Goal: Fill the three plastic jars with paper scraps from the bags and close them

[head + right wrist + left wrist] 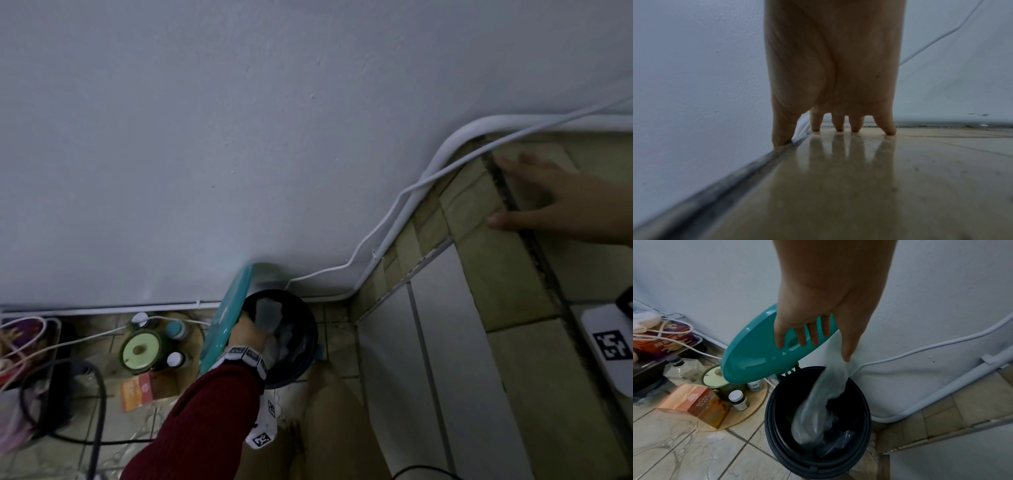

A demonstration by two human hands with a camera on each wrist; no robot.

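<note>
My left hand [251, 329] [813, 337] hangs over a black waste bin [308, 329] [772, 418] on the floor, whose teal lid [226, 318] [752, 356] stands tipped up against the wall. The fingers point straight down and grip nothing. A crumpled clear plastic bag [269, 313] [818, 402] trails from just under the thumb down into the bin, blurred. My right hand [534, 195] [834, 129] lies flat with spread fingers on the tiled counter [507, 274] [859, 186] beside the wall. No jars or paper scraps are in view.
Left of the bin on the floor stand a green-lidded pot [140, 349], small bottles [737, 400], an orange box [135, 392] [694, 404] and tangled cables. A white conduit [428, 192] runs along the wall. A white device with a marker [606, 346] lies on the counter.
</note>
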